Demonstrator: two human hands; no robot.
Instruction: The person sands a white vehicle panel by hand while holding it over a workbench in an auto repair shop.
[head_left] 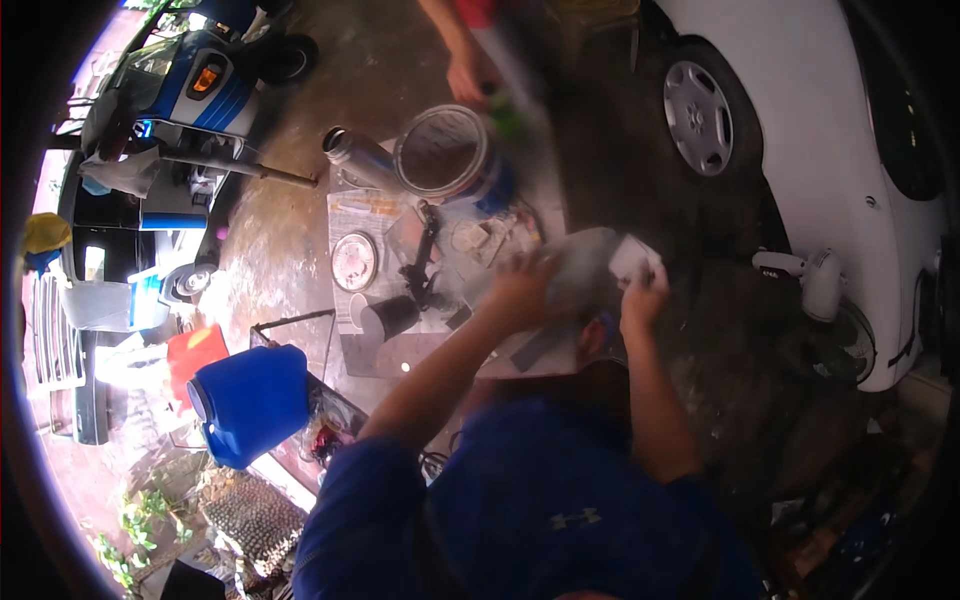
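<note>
My right hand [645, 292] is closed on a white, paper-like piece [634, 258], held up past the table's right edge. My left hand [522, 290] reaches over the table's right part, its fingers smeared by motion. Between the hands is a greyish, blurred sheet-like thing [588, 258]; I cannot tell whether the left hand holds it. Close to the left hand lie small pale lumps [478, 238] and a black tool-like object [425, 262]. A dark cup-shaped container [390, 318] lies tipped on its side to the left of my forearm.
On the table [375, 357] stand a large bucket [440, 155], a metal cylinder [360, 155] and a round lid [354, 262]. Beyond it, another person's hand [465, 78] is near a green blur. A white car [800, 130] is at right, a blue jug [255, 405] at left.
</note>
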